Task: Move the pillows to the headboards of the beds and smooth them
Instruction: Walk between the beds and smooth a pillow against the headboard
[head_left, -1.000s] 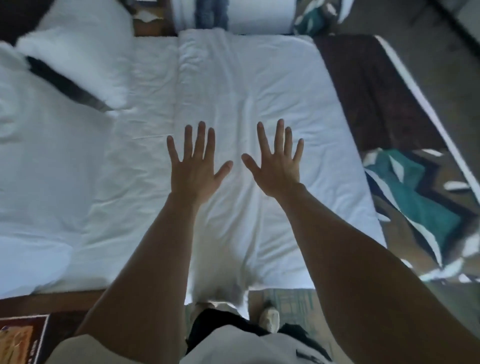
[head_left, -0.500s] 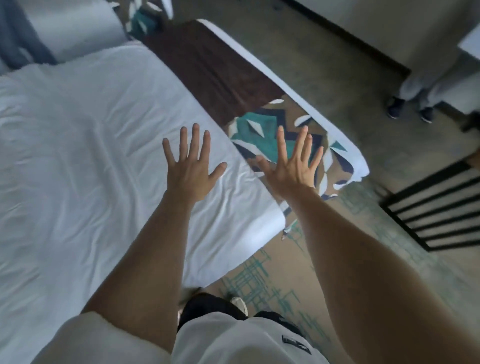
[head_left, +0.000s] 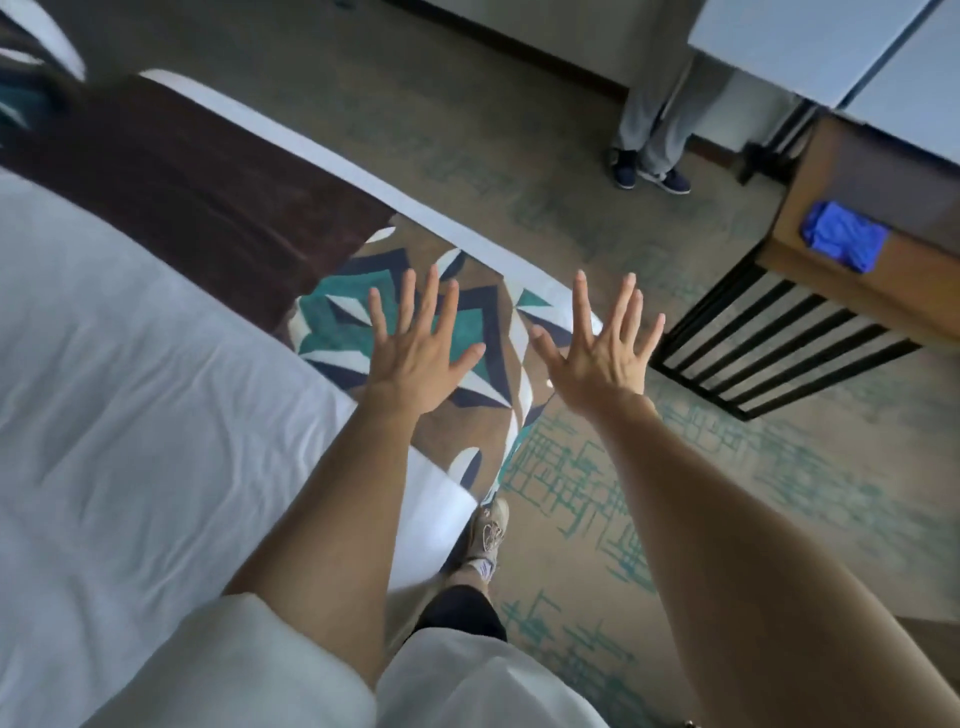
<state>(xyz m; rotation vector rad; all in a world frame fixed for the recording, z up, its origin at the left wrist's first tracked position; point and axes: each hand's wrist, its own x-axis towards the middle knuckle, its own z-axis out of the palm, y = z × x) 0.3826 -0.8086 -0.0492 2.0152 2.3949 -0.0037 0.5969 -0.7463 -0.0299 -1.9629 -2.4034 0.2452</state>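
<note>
above the bed (head_left: 130, 415), left hand (head_left: 415, 358) and right hand (head_left: 602, 358) spread flat.

Counted in view: 1 bed (head_left: 130, 415) with 1 patterned runner (head_left: 337, 322). 2 hands: left hand (head_left: 415, 358), right hand (head_left: 597, 358). 1 wooden desk (head_left: 924, 275) bearing 1 blue cloth (head_left: 841, 236). 1 slatted rack (head_left: 769, 332). 2 dark shoes (head_left: 670, 181). 1 beige shoe (head_left: 488, 530).
</note>
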